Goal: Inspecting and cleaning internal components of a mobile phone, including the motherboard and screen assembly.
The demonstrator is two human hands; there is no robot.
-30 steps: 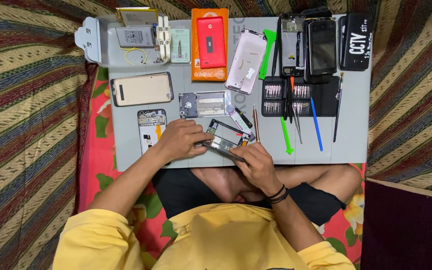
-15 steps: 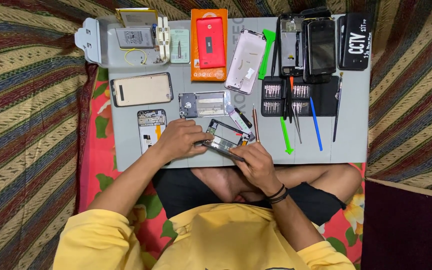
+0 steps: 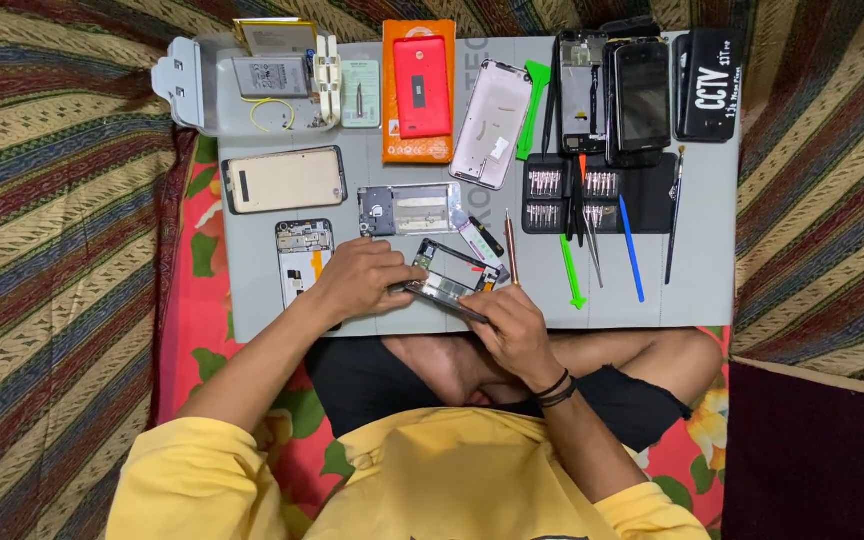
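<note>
Hard to see much of what's going on under the fingers, honestly: the opened phone [image 3: 449,280] is half covered by both hands, so only its upper part with the green board and a bit of red shows, and the near edge is buried under knuckles. Whether there's a small tool pinched in the right hand [image 3: 515,328] I can't tell, it's too small and tucked away. The left hand [image 3: 362,278] is curled partway closed, fingers gripping the left end of the phone and pressing it down on the grey table [image 3: 692,290]. The right hand is closed up fairly tight on the phone's lower right corner, thumb and fingertips right on the frame, black bands on the wrist. The phone sits near the front edge of the table, roughly in the middle, tilted a little, just below the silver metal plate [image 3: 424,208] and just left of the copper-coloured pen tool [image 3: 511,248]. To its left lies another stripped phone body [image 3: 303,258], with a gold back cover [image 3: 285,179] above that. The red phone cover [image 3: 422,85] on its orange pad, the bit set [image 3: 567,192] and the blue pry stick [image 3: 631,249] are farther off. Compared with a second ago, basically nothing has shifted: both hands sit in the same grip on the phone and nothing around has moved.
</note>
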